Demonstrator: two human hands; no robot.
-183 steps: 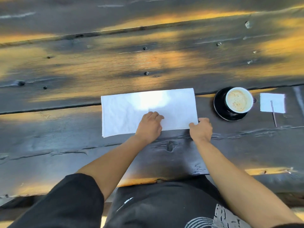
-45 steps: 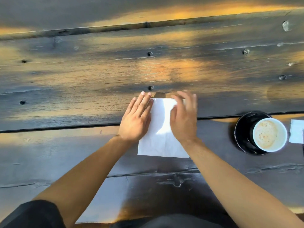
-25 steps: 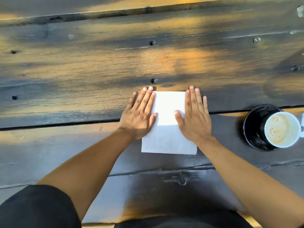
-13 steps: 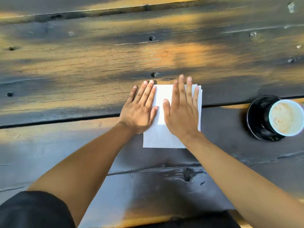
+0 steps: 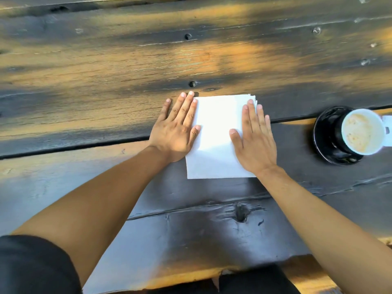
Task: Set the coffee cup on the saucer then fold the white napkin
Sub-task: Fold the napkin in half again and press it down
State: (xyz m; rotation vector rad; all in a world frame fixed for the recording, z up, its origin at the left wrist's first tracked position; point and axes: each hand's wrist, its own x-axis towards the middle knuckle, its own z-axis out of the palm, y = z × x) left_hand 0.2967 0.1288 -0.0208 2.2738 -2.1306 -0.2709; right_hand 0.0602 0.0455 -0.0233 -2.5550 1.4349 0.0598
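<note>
The white napkin (image 5: pixel 216 136) lies folded into a small rectangle on the dark wooden table (image 5: pixel 106 66), its stacked layers showing at the far right corner. My left hand (image 5: pixel 177 128) rests flat on its left edge, fingers spread. My right hand (image 5: pixel 255 136) presses flat along its right edge. Neither hand holds anything. At the right, the white coffee cup (image 5: pixel 360 134), full of foamy coffee, stands on the black saucer (image 5: pixel 324 134).
A bit of white paper (image 5: pixel 388 124) shows at the right frame edge behind the cup. Gaps between planks run across the table, and bolt heads (image 5: pixel 192 83) dot the far boards. The table's near edge is close to my dark clothing (image 5: pixel 34 266).
My right hand slid from the middle of the napkin to its right edge, uncovering the centre. My left hand stayed on the left edge. The cup and saucer kept their place.
</note>
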